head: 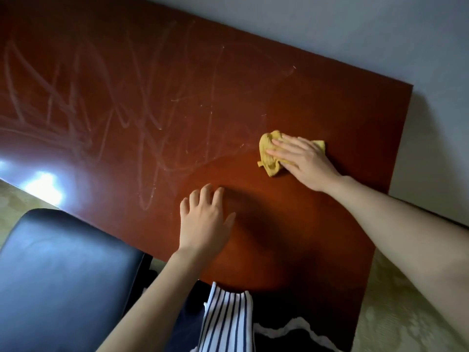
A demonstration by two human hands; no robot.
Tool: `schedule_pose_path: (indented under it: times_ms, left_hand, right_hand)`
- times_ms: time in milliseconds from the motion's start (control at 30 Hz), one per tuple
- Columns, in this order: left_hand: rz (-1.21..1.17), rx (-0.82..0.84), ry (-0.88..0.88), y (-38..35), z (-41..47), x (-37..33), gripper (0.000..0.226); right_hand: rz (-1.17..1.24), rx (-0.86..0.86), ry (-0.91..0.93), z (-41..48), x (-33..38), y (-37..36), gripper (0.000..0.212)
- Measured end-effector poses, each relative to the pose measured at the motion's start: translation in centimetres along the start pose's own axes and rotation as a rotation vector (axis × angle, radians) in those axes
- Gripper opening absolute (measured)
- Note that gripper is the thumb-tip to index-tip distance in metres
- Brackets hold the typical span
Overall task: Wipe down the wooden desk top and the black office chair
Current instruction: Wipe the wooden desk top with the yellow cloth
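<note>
Toward the right end of the wooden bench top [317,224], about midway between its near and far edges, the right hand [302,161] lies palm down on a crumpled yellow cloth [267,152]. Its fingers are straight and pressing, not curled round the cloth. The cloth bunches out past the fingertips on the side facing the left end. The left hand [203,219] rests on bare wood closer to the near edge, fingers spread and loosely bent, holding nothing; it looks like a brace.

Around both hands the wood shows an even red-brown. Pale streaks [83,97] cover the surface from just left of the cloth to the left end; whether they are dust smears or drying wipe tracks cannot be told. If they mark work left to do, that work lies leftward from the cloth, the way the right fingers point. The right hand, on the cloth, is the one placed to sweep there, and the left hand sits beside that path, not in it.

The black office chair [63,262] stands at the near edge toward the left, its seat just beside the left forearm and untouched by either hand; its wiping is probably yet to come.
</note>
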State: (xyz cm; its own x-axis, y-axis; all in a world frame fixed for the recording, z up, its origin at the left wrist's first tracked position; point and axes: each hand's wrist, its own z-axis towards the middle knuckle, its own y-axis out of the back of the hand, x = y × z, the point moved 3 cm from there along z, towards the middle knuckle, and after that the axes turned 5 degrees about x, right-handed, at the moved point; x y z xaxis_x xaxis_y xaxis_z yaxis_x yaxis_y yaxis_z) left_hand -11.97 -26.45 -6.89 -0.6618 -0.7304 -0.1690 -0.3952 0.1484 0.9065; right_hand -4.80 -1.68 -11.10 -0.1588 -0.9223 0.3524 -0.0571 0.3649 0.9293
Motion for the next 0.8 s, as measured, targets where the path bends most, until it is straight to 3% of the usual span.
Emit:
schedule_pose_path:
  times_ms: [133, 267, 333, 433, 633, 800]
  left_hand:
    - [-0.013, 0.038, -0.012, 0.0, 1.5, 0.7, 0.067]
    - [-0.058, 0.031, 0.046, -0.3, 2.4, 1.9, 0.070]
    - [-0.071, 0.007, 0.070, -0.4, 2.7, 2.2, 0.071]
    - [-0.078, -0.041, 0.085, -0.3, 3.3, 2.3, 0.067]
    - [-0.063, -0.134, 0.070, -0.2, 5.0, 1.6, 0.056]
    - [-0.240, -0.209, -0.034, -0.2, 6.9, -1.9, 0.053]
  right_hand:
    - [0.042, -0.125, -0.313, 6.3, -0.9, 0.7, 0.039]
    - [0.104, -0.246, -0.648, 9.7, 2.5, -0.9, 0.039]
    - [0.094, -0.240, -0.593, 10.0, 5.0, -1.8, 0.039]
    - [0.035, -0.161, -0.363, 9.1, 8.2, -2.8, 0.038]
    - [0.051, -0.012, -0.001, 2.7, 9.8, -3.7, 0.038]
    - [0.048, 0.007, 0.104, -3.4, 7.8, -3.3, 0.038]
